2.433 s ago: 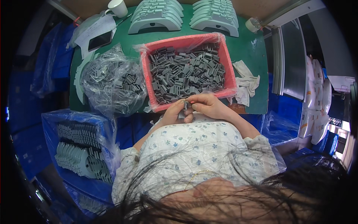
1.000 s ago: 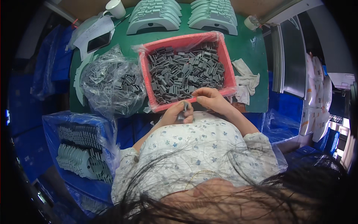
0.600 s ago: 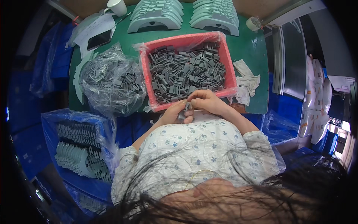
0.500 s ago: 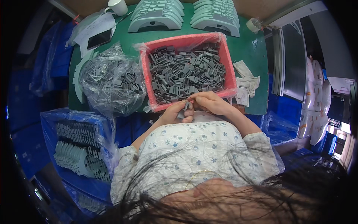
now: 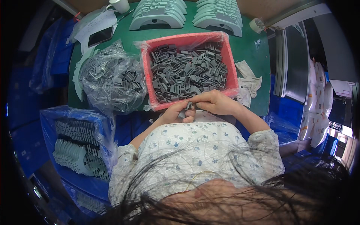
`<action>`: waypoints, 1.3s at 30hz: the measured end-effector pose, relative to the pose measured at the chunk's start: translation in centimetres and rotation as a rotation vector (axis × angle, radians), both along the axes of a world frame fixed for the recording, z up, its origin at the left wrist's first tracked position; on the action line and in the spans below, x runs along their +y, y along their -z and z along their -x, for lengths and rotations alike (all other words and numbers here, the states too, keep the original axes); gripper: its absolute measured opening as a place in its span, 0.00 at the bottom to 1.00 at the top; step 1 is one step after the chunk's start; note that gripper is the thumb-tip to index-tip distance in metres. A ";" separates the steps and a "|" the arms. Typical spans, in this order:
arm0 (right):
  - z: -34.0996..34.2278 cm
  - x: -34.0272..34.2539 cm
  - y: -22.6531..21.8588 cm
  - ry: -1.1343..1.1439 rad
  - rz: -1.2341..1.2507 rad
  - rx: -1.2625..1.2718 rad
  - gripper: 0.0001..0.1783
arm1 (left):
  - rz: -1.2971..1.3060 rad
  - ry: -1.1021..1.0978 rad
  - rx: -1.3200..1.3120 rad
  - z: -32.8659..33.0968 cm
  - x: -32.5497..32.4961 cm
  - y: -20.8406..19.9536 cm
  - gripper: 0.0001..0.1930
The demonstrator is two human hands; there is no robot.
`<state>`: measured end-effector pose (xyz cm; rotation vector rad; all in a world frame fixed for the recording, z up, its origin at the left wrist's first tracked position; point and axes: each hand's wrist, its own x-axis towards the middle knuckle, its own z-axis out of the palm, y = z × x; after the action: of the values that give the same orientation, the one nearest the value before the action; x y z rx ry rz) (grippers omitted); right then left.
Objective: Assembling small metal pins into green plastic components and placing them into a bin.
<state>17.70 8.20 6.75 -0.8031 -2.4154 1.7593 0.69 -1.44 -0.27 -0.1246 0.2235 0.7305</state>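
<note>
At the near edge of the red bin [image 5: 233,71], my left hand [image 5: 173,113] is closed around a small grey plastic clip [image 5: 182,114]. My right hand [image 5: 216,103] meets it from the right, thumb and forefinger pinched together at the clip's upper end. Whatever lies between those right fingertips is too small to make out. Many similar grey clips [image 5: 187,71] lie jumbled in the bin, which has a clear plastic liner.
Left of the bin, a clear plastic bag [image 5: 112,80] holds more grey parts. Pale green curved parts [image 5: 157,20] stand in two rows at the back. A phone [image 5: 100,36], mug [image 5: 119,6] and white cloth [image 5: 247,80] share the table. A blue crate [image 5: 77,112] stands lower left.
My right hand has shifted slightly and turned at the clip, its elbow swinging outward to the right. The left hand keeps its hold on the clip, nearly still.
</note>
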 end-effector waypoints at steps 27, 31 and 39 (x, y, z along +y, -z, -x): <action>-0.1 -1.8 1.6 0.181 0.180 0.079 0.14 | -0.097 -0.130 0.149 -0.4 -0.4 -0.1 0.13; 0.0 -1.8 2.0 0.189 0.189 0.018 0.14 | -0.190 -0.115 0.253 -0.5 -0.5 -0.2 0.13; 0.3 -2.2 1.7 0.247 0.324 0.129 0.14 | -0.186 -0.144 0.348 -0.4 -0.4 -0.6 0.14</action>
<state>17.38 6.02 5.07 -0.9354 -1.8845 2.0515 1.13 -1.82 0.28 0.1671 0.4802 0.9111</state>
